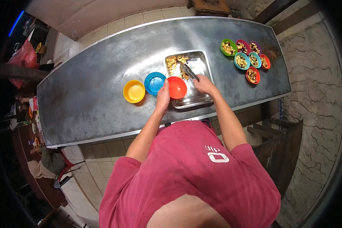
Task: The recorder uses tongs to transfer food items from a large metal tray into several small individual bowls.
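Observation:
My left hand (163, 98) holds a red plastic bowl (177, 87) by its left side, over the near left edge of a rectangular stainless steel tray (192, 100). The bowl looks empty. In my right hand (204, 84) are metal tongs (190, 72), their tips down at the food in the tray. Cashew nuts mixed with dark pieces (173, 64) lie at the tray's far left part. Just left of my left hand stands a blue bowl (154, 82), and beyond it a yellow bowl (134, 91); both look empty.
On the right of the metal-topped table (88, 85) stand several filled bowls, among them a green bowl (228, 47) and a red one (253, 75). A person (47, 165) sits on a red chair at the lower left. A dark wooden bench-like piece (282, 151) is at the right.

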Motion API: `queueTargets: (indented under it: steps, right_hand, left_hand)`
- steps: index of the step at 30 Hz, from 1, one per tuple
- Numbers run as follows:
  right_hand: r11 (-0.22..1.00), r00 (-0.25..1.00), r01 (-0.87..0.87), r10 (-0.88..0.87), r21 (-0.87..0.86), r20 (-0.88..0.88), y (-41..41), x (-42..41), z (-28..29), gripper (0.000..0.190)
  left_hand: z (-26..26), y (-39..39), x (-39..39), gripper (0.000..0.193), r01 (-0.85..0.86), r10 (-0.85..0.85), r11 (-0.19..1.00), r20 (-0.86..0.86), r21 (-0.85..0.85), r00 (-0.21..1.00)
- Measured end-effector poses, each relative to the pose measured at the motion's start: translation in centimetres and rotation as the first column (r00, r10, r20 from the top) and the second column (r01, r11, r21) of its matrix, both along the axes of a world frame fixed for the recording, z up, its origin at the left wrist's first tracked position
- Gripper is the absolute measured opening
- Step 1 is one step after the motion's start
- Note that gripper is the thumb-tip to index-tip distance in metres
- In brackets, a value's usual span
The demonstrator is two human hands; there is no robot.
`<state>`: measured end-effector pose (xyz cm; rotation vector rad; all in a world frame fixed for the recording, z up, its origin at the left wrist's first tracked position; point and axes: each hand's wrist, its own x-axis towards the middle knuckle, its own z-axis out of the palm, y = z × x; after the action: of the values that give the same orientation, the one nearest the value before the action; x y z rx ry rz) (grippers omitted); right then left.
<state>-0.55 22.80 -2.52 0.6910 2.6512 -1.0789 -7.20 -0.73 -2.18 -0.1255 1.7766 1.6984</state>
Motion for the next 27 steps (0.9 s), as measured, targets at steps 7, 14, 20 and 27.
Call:
queueTargets:
  steps: [7, 14, 20, 27]
  right_hand:
    - [0.992, 0.999, -0.044, 0.045, -0.122, 0.001, 0.3, 1.6, 5.3, 0.032]
    - [0.973, 0.978, -0.206, 0.201, 0.108, 0.053, -3.2, 4.4, 11.0, 0.037]
    - [0.999, 0.993, 0.037, -0.036, 0.004, -0.115, -2.1, 7.1, 10.9, 0.041]
    - [0.994, 0.996, 0.044, -0.052, 0.101, 0.077, -2.5, 6.5, 2.0, 0.045]
  left_hand:
    - [-1.1, 1.6, -1.5, 0.078, 0.049, -0.05, 0.983, 0.001, -0.178, 0.999]
    - [-3.7, 3.4, -3.1, 0.056, -0.08, 0.065, 0.946, 0.059, 0.315, 0.996]
    - [0.7, 1.9, -2.2, 0.059, -0.075, 0.067, 0.952, 0.038, 0.297, 0.997]
    - [-1.4, -2.7, 0.8, 0.064, -0.035, 0.042, 0.984, -0.035, 0.177, 0.999]
